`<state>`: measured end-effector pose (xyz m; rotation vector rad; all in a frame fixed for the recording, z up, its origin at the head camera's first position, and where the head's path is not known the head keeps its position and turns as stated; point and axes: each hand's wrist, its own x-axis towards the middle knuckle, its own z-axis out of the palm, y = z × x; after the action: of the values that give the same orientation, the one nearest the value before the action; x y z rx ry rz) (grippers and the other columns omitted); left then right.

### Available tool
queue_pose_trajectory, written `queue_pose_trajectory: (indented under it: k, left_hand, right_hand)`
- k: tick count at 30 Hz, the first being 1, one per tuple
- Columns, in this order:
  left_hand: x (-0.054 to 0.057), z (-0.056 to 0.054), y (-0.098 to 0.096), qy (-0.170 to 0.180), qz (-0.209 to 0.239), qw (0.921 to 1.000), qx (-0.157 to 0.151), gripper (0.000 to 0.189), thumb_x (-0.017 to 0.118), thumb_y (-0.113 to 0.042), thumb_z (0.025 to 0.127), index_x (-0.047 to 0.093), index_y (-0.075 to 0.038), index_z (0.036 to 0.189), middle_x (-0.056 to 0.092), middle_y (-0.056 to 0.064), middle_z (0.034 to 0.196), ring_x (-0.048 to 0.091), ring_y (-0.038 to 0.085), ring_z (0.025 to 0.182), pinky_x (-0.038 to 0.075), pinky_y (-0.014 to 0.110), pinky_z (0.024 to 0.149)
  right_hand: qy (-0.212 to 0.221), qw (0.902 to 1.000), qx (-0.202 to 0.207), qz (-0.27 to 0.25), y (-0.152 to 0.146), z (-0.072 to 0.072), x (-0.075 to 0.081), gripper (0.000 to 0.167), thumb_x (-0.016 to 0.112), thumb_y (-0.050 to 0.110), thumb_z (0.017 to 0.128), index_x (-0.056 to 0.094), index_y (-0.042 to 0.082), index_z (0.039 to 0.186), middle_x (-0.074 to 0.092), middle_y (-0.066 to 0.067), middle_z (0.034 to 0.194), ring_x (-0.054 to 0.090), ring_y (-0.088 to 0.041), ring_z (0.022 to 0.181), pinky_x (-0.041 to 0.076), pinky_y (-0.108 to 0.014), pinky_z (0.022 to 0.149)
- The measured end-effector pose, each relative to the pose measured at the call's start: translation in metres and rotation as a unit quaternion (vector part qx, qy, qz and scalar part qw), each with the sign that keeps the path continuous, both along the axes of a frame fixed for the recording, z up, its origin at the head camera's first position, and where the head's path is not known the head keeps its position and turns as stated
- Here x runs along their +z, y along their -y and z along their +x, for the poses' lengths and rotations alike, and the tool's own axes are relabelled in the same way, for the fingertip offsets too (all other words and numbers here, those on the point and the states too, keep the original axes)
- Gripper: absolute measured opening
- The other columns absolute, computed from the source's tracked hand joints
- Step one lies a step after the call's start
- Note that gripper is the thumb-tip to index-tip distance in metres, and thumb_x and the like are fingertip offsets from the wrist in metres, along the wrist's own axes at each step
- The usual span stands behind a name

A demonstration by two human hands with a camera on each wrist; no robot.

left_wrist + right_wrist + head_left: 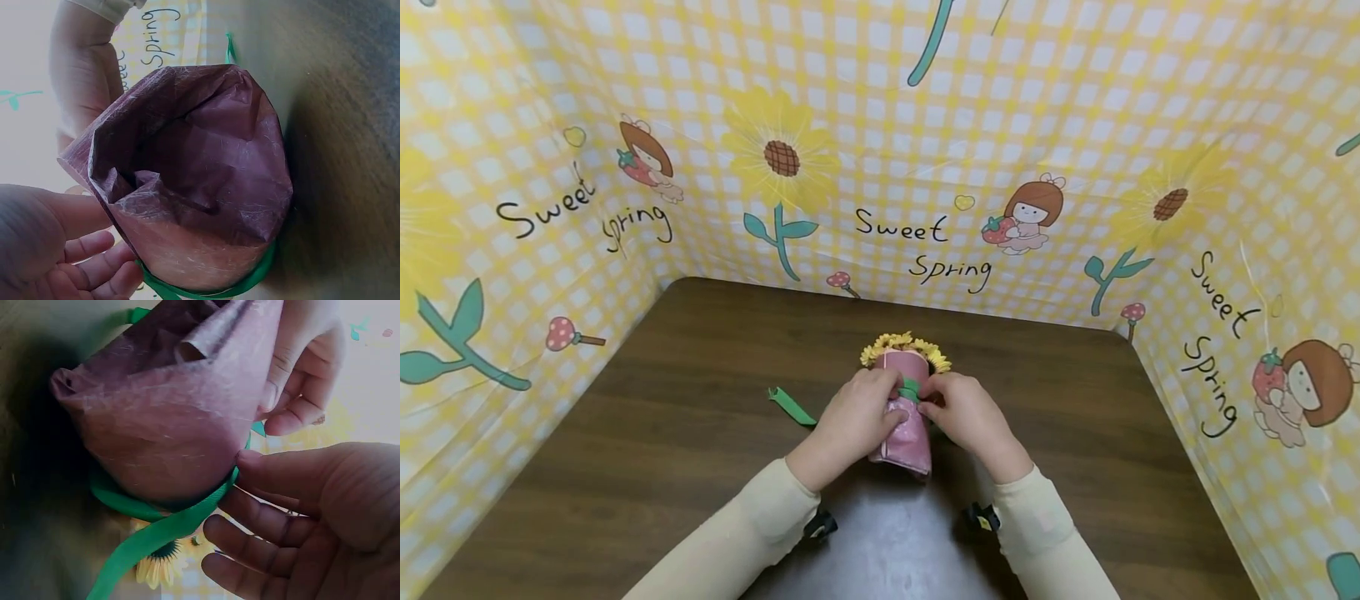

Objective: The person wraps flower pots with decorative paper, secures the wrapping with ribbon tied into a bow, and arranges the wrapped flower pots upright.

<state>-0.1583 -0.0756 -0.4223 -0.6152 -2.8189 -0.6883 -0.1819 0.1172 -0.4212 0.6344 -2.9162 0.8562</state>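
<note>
A bouquet of yellow flowers [901, 340] in a pink-purple paper wrap [904, 442] lies on the table, blooms pointing away from me. Green ribbon [909, 389] circles its middle. My left hand [861, 412] is on the wrap's left side, its curled fingers at the ribbon and its thumb lower on the paper. On the other side my right hand [966, 408] pinches the ribbon between thumb and forefinger. The left wrist view looks into the wrap's crumpled open bottom [212, 156]. In the right wrist view a long ribbon tail [134, 550] hangs down. Some fingertips are hidden behind the paper.
One ribbon end [792, 407] trails on the dark wooden table [700, 367] left of the bouquet. Yellow checked cloth [895, 167] with printed flowers walls the back and both sides. Black straps [981, 518] hang beneath the wrists.
</note>
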Motion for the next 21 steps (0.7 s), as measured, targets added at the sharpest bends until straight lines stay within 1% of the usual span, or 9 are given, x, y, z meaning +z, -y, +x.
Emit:
queue_pose_trajectory:
  k: [4, 7, 9, 11, 13, 15, 18, 21]
  left_hand:
    - [-0.0014, -0.0001, -0.0004, -0.023, -0.007, 0.9997, -0.004, 0.031, 0.084, -0.026, 0.086, 0.065, -0.011, 0.106, 0.062, 0.004, 0.100, 0.057, 0.026, 0.097, 0.052, 0.042, 0.081]
    - [-0.0036, -0.0015, -0.0007, -0.041, -0.011, 0.9990, -0.012, 0.028, 0.084, -0.028, 0.086, 0.068, -0.015, 0.105, 0.062, 0.007, 0.117, 0.055, 0.030, 0.107, 0.050, 0.047, 0.087]
    - [-0.0050, -0.0024, -0.0010, -0.045, -0.013, 0.9987, -0.019, 0.026, 0.083, -0.028, 0.087, 0.068, -0.017, 0.105, 0.061, 0.008, 0.127, 0.054, 0.032, 0.115, 0.048, 0.050, 0.090]
    - [-0.0060, -0.0032, -0.0013, -0.038, -0.015, 0.9988, -0.026, 0.023, 0.081, -0.028, 0.089, 0.068, -0.017, 0.105, 0.062, 0.006, 0.133, 0.053, 0.032, 0.121, 0.047, 0.052, 0.093]
    - [-0.0065, -0.0035, -0.0014, -0.027, -0.018, 0.9990, -0.030, 0.021, 0.079, -0.028, 0.091, 0.067, -0.017, 0.104, 0.064, 0.005, 0.133, 0.054, 0.031, 0.123, 0.046, 0.052, 0.095]
    - [-0.0062, -0.0033, -0.0011, -0.018, -0.021, 0.9991, -0.031, 0.019, 0.078, -0.028, 0.092, 0.066, -0.017, 0.103, 0.066, 0.003, 0.128, 0.054, 0.029, 0.122, 0.045, 0.052, 0.096]
    - [-0.0055, -0.0031, -0.0005, -0.016, -0.024, 0.9992, -0.028, 0.018, 0.078, -0.029, 0.092, 0.065, -0.017, 0.098, 0.067, 0.001, 0.118, 0.055, 0.029, 0.119, 0.044, 0.050, 0.093]
    - [-0.0039, -0.0033, -0.0001, -0.022, -0.029, 0.9990, -0.026, 0.019, 0.078, -0.029, 0.092, 0.063, -0.017, 0.093, 0.065, -0.001, 0.108, 0.055, 0.028, 0.115, 0.042, 0.048, 0.088]
  right_hand:
    - [0.003, 1.0000, -0.003, -0.004, -0.0009, 0.0011, -0.0007, 0.007, 0.081, 0.015, 0.088, 0.075, 0.016, 0.092, 0.070, 0.004, 0.090, 0.062, -0.009, 0.078, 0.055, -0.031, 0.072]
    - [0.000, 1.0000, 0.001, -0.006, -0.0021, 0.0011, -0.0001, 0.007, 0.082, 0.014, 0.088, 0.075, 0.016, 0.091, 0.070, 0.004, 0.091, 0.062, -0.008, 0.078, 0.055, -0.031, 0.072]
    - [-0.003, 1.0000, 0.003, -0.006, -0.0025, 0.0009, 0.0006, 0.008, 0.082, 0.013, 0.088, 0.075, 0.016, 0.091, 0.070, 0.004, 0.090, 0.062, -0.009, 0.077, 0.054, -0.031, 0.071]
    - [-0.003, 1.0000, 0.006, -0.005, -0.0029, 0.0005, 0.0006, 0.009, 0.082, 0.011, 0.087, 0.075, 0.016, 0.090, 0.070, 0.005, 0.089, 0.062, -0.009, 0.077, 0.054, -0.031, 0.071]
    - [-0.002, 1.0000, 0.009, -0.003, -0.0031, -0.0004, 0.0002, 0.010, 0.082, 0.010, 0.087, 0.073, 0.016, 0.089, 0.069, 0.005, 0.087, 0.060, -0.009, 0.076, 0.054, -0.030, 0.070]
    - [-0.002, 0.9999, 0.016, -0.002, -0.0034, -0.0017, -0.0004, 0.011, 0.081, 0.009, 0.087, 0.072, 0.016, 0.088, 0.067, 0.006, 0.085, 0.059, -0.008, 0.075, 0.053, -0.030, 0.070]
    - [-0.005, 0.9995, 0.032, 0.000, -0.0046, -0.0024, 0.0007, 0.011, 0.079, 0.006, 0.088, 0.071, 0.014, 0.090, 0.066, 0.005, 0.085, 0.059, -0.008, 0.076, 0.053, -0.029, 0.070]
    - [-0.032, 0.9983, 0.048, 0.011, -0.0077, -0.0021, 0.0037, 0.012, 0.078, 0.003, 0.087, 0.072, 0.011, 0.093, 0.065, 0.004, 0.087, 0.060, -0.010, 0.078, 0.053, -0.030, 0.071]
